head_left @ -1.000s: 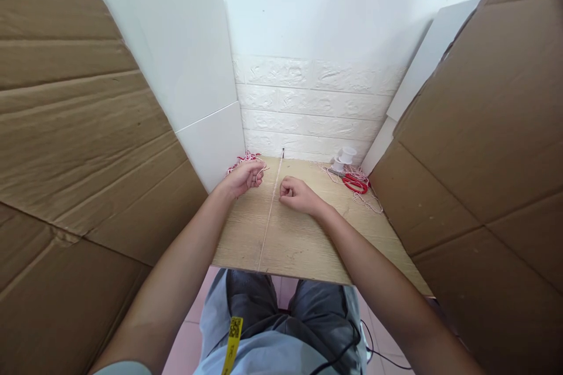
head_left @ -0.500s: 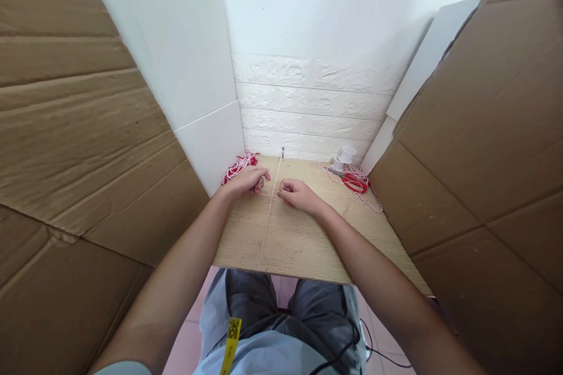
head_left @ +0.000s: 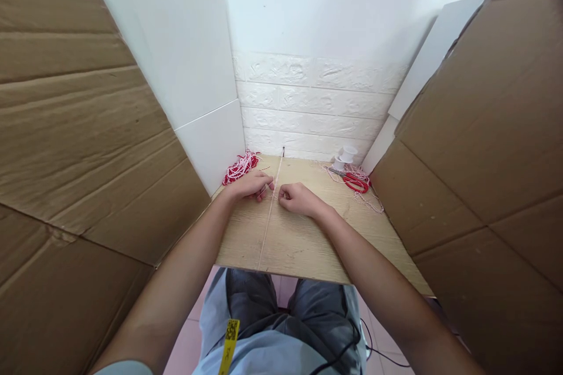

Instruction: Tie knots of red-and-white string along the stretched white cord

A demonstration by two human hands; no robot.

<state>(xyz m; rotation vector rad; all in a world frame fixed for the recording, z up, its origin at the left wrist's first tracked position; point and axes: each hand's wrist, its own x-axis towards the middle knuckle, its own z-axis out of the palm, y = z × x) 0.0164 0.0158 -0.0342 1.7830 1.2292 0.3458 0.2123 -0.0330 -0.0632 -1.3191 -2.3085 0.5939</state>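
A pale cord (head_left: pixel 267 229) runs taut over the wooden board, from a small dark hook (head_left: pixel 284 149) at the wall to the board's front edge. My left hand (head_left: pixel 254 185) is just left of the cord, its fingers curled and closed on a thin thread. To the right of the cord, my right hand (head_left: pixel 297 198) is closed in a pinch, with a fine strand at its fingertips. The strand crosses the cord between both hands. How it passes around the cord is too small to make out.
Red and white cords (head_left: pixel 241 167) lie bundled at the back left. Red-handled scissors (head_left: pixel 355 182), white spools (head_left: pixel 348 154) and loose pink-white cord sit at the back right. Cardboard panels (head_left: pixel 492 129) stand on both sides, and a white brick-patterned wall (head_left: pixel 308 94) closes the back.
My left hand has shifted slightly right and nearer the cord, its fingers now reaching it. The right hand has barely moved, its pinch turning slightly.
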